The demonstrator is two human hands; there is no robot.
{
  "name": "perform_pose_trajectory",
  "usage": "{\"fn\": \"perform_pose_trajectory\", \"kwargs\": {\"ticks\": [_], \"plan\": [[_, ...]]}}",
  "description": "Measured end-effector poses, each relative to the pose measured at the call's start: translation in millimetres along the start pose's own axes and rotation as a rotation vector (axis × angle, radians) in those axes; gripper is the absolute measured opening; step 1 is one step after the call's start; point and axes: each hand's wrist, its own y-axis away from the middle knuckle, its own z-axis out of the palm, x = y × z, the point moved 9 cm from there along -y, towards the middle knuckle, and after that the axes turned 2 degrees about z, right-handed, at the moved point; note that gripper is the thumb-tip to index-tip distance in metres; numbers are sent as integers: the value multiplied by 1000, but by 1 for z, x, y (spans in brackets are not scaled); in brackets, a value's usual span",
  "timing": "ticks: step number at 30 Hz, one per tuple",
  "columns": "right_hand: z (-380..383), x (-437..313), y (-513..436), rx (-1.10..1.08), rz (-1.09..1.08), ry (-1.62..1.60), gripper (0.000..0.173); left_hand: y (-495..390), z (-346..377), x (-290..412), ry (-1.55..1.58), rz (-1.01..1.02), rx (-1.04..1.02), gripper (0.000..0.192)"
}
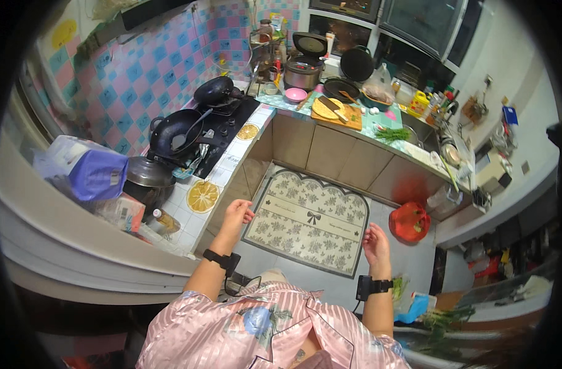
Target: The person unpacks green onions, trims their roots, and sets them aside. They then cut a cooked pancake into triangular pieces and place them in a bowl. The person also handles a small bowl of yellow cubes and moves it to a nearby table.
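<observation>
My left hand (237, 217) hovers over the near edge of the floor mat (304, 226), beside the white-tiled counter, its fingers loosely curled around nothing. On the other side of the mat, my right hand (377, 243) is raised with bent fingers and also holds nothing. Both wrists wear black strapped devices with cables. Across the room, a wooden cutting board (353, 118) carries round yellow flatbreads (324, 107), and a cleaver (332, 109) lies across them. A bunch of green herbs (392, 134) rests to the right of the board.
On the left stove sit a black wok (163, 136) with a spatula and a lidded pot (149, 173). A rice cooker (303, 74) with raised lid and a pink bowl (296, 95) stand at the back. A red bag (409, 222) sits on the floor by the cabinets, below the sink (421, 127).
</observation>
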Motion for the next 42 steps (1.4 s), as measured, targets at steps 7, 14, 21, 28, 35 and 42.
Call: {"fn": "perform_pose_trajectory", "kwargs": {"ticks": [7, 14, 21, 28, 35, 42], "plan": [[99, -21, -165, -139, -10, 339, 13, -131, -8, -24, 81, -49, 190, 18], [143, -64, -308, -38, -25, 481, 13, -358, 14, 139, -464, 605, 433, 16], [171, -112, -435, -11, -39, 451, 13, -473, 34, 322, -713, 894, 690, 36], [201, -159, -576, -109, -31, 437, 16, -482, 81, 503, -1248, 1368, 1215, 58], [225, -217, -678, -180, -98, 403, 16, -529, 85, 605, -1933, 879, 1548, 49], [225, -216, -734, -174, -28, 429, 15, -549, 80, 608, -2004, 776, 1687, 34]]}}
